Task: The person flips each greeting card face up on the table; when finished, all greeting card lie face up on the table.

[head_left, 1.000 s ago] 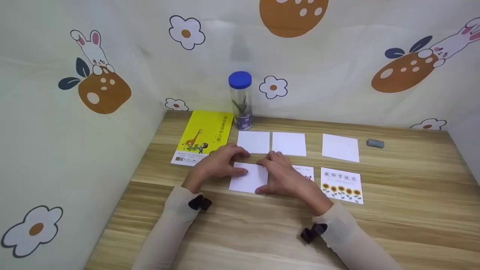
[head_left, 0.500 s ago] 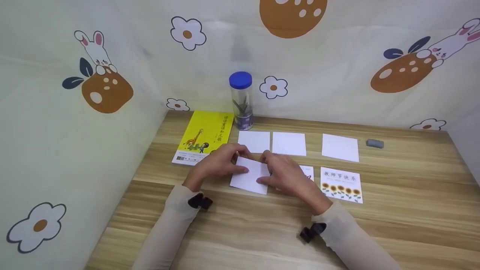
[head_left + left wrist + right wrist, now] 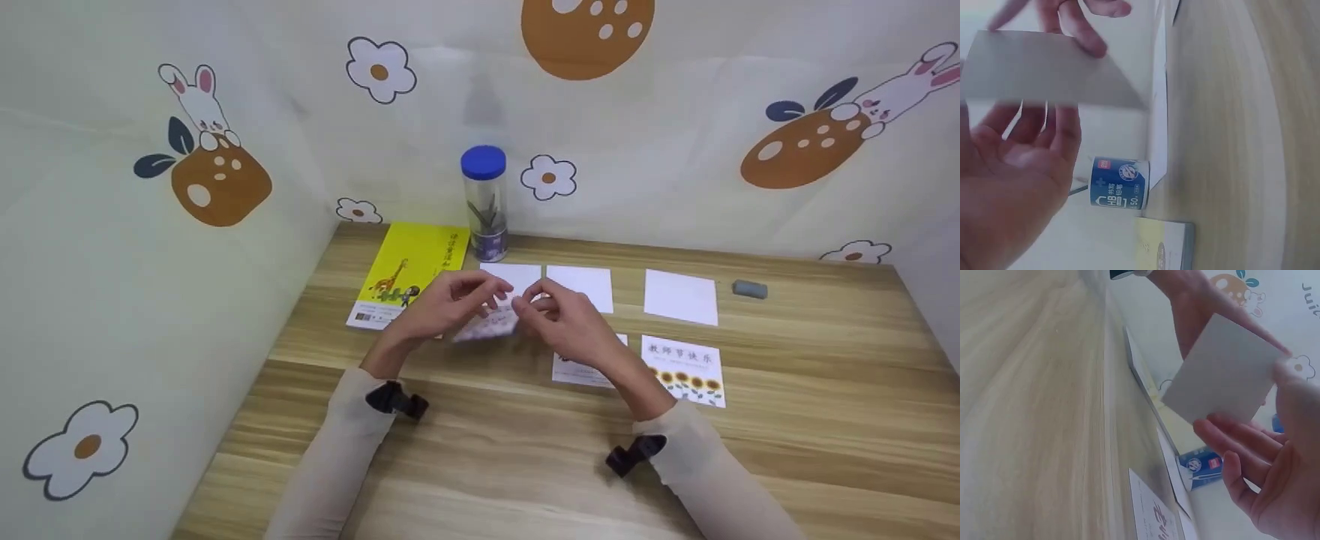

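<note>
A square printed card [image 3: 486, 324] is held tilted above the table between my two hands, its printed side showing in the head view. My left hand [image 3: 439, 307] grips it from the left, its fingers partly behind the card in the left wrist view. My right hand [image 3: 576, 324] pinches it near a corner, and its other fingertips reach the lower edge in the right wrist view. The card's plain side [image 3: 1227, 371] faces the right wrist camera. Just below my right hand lie a card with red lettering [image 3: 585, 373] and a sunflower card [image 3: 686, 386].
Behind my hands lie blank white cards [image 3: 585, 283], one set apart [image 3: 680, 298]. A grey eraser [image 3: 750, 289] is at the right. A yellow booklet [image 3: 397, 255] and a clear blue-lidded tube [image 3: 486, 202] stand at the back left, near the patterned wall covering.
The card, blank side up near the table a second ago, has been lifted and turned so its printed side shows. Both hands moved up and closer together.
</note>
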Action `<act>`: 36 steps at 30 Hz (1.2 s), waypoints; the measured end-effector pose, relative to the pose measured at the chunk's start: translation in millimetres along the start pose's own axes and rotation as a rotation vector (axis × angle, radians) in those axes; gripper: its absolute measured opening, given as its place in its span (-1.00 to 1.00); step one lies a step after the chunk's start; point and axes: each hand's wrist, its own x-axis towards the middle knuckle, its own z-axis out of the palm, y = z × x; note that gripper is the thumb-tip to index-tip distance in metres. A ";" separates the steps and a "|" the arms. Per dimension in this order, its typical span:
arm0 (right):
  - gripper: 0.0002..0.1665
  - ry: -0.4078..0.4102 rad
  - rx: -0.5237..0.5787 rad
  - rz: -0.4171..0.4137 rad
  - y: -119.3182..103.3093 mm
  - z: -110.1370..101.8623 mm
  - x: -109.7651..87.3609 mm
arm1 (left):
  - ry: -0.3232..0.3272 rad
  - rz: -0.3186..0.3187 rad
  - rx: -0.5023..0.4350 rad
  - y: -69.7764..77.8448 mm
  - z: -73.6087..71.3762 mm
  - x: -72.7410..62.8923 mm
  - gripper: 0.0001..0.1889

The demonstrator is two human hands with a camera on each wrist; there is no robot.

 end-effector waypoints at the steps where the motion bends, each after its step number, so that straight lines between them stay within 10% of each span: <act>1: -0.50 -0.004 0.011 0.008 0.4 -0.6 -0.1 | 0.017 -0.002 0.013 -1.4 0.3 0.1 -0.65; 14: -0.59 -0.123 -0.036 -0.083 9.3 0.7 0.9 | 0.035 -0.170 0.263 0.1 -0.6 -4.2 -0.63; 23: -0.18 -0.025 -0.502 -0.081 9.2 13.9 -7.2 | 0.044 -0.430 0.372 1.4 -5.5 -11.9 -0.73; 36: -0.21 -0.095 -0.560 -0.077 12.6 22.4 -11.0 | 0.061 -0.496 0.455 1.6 3.9 -12.7 -0.45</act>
